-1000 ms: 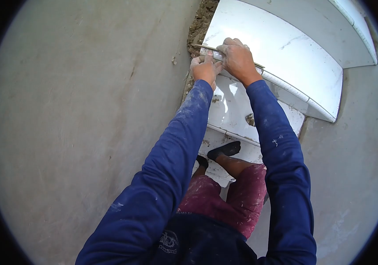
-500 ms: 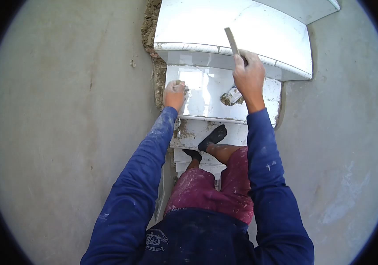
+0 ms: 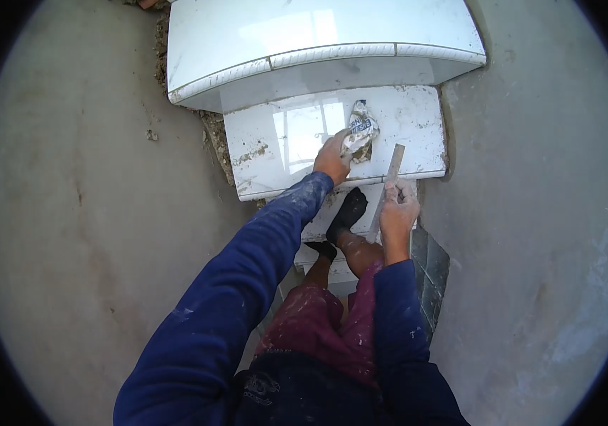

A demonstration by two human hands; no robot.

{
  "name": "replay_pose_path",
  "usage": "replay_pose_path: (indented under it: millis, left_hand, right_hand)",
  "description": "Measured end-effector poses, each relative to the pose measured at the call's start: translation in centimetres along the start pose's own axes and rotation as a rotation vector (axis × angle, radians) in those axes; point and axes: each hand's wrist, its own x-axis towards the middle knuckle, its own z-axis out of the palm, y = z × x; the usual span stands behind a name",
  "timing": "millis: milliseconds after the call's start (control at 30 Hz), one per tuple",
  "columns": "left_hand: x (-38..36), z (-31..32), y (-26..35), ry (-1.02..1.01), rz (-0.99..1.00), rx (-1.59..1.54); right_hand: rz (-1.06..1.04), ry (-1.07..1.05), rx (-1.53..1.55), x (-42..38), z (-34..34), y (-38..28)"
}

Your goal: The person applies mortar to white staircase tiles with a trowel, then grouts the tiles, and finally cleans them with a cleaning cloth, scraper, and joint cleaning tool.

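My left hand (image 3: 333,157) is closed on the lower left side of a crumpled, printed bag (image 3: 362,130). The bag stands on the white tiled step (image 3: 403,117), with some brown material showing at its lower end. My right hand (image 3: 398,206), dusty and closed, grips a thin flat strip (image 3: 395,162) near its middle. One end of the strip points up over the step's front edge, and the other reaches down beside my leg.
Above is a higher white step (image 3: 226,35) with a ribbed front edge. Rough broken masonry (image 3: 217,138) runs along the left side. Plain walls rise on both sides. My feet in dark socks (image 3: 350,213) stand on lower steps.
My left hand has moved right from the step's left part to the bag and taken hold of it. My right hand has come down towards me with the strip. The view has shifted.
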Motion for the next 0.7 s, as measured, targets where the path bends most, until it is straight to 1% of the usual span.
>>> replay_pose_path:
  millis: [33,67,133,200,267,333,400,500,567,667,700]
  left_hand:
    - [-1.6,-1.6,1.0,0.001,-0.013,-0.042]
    - [-4.2,-3.2,2.0,0.003,-0.027,-0.085]
    - [-8.4,-7.0,3.6,-0.036,-0.146,-0.228]
    - [-11.9,-11.3,6.2,0.010,-0.272,-0.359]
    - [-14.1,-14.9,6.8,0.191,-0.211,-0.304]
    - [-14.4,-18.8,7.6,0.344,-0.175,-0.378]
    - [-13.2,-23.1,8.6,0.486,-0.109,-0.396]
    - [-9.6,-29.9,8.5,0.637,-0.039,-0.188]
    - [-6.3,-33.3,9.9,0.648,-0.064,-0.254]
    - [-0.2,-36.1,9.1,0.573,0.044,-0.268]
    - [1.5,-36.2,9.5,0.523,0.016,-0.192]
  right_hand:
    - [0.018,0.018,0.011,0.6,-0.3,0.3]
    - [-0.019,0.032,0.025,1.1,-0.3,0.9]
    - [-0.091,0.060,0.045,2.0,0.1,1.9]
    - [-0.015,0.011,0.107,2.7,0.6,2.1]
    - [0.032,-0.043,0.137,2.8,1.1,2.0]
    - [0.045,-0.088,0.144,2.7,1.5,2.0]
    - [0.064,-0.132,0.171,2.4,2.1,2.4]
    - [0.068,-0.163,0.161,2.0,2.6,3.4]
    - [0.095,-0.176,0.168,1.0,2.6,2.2]
    - [-0.007,-0.208,0.146,0.6,3.1,2.8]
    - [-0.018,-0.215,0.144,0.6,3.4,3.4]
